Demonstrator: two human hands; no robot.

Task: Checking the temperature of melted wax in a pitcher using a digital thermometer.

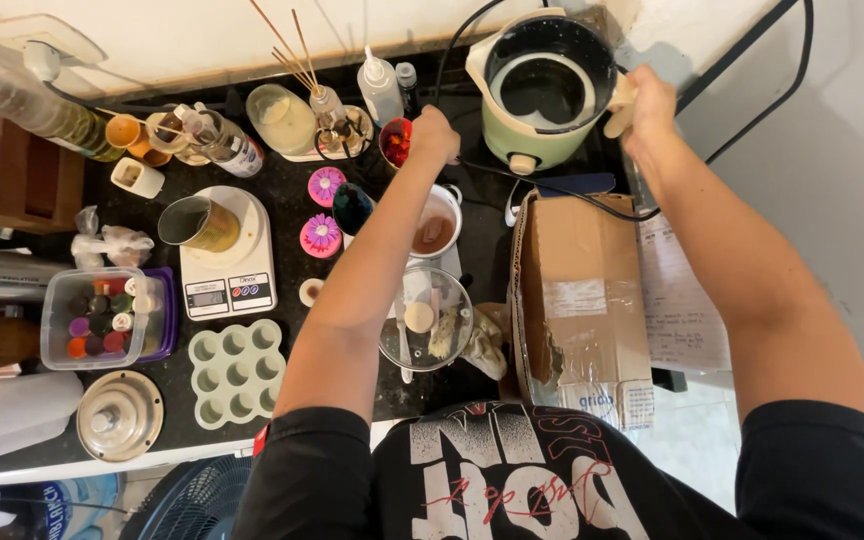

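On the dark table, seen from the head camera: right hand closed around the cream side handle of the green electric pot, which sits at the far edge, lid off. Dark contents inside, can't tell if melted. Left hand curled in a loose fist above the small red cup, just left of the pot; can't tell whether it grips anything. Judging by layout, prep looks mostly done: metal cup on the white scale, two pink flower pieces already out, pale green mold tray empty, so pouring seems left. Cardboard box sits beside the right forearm.
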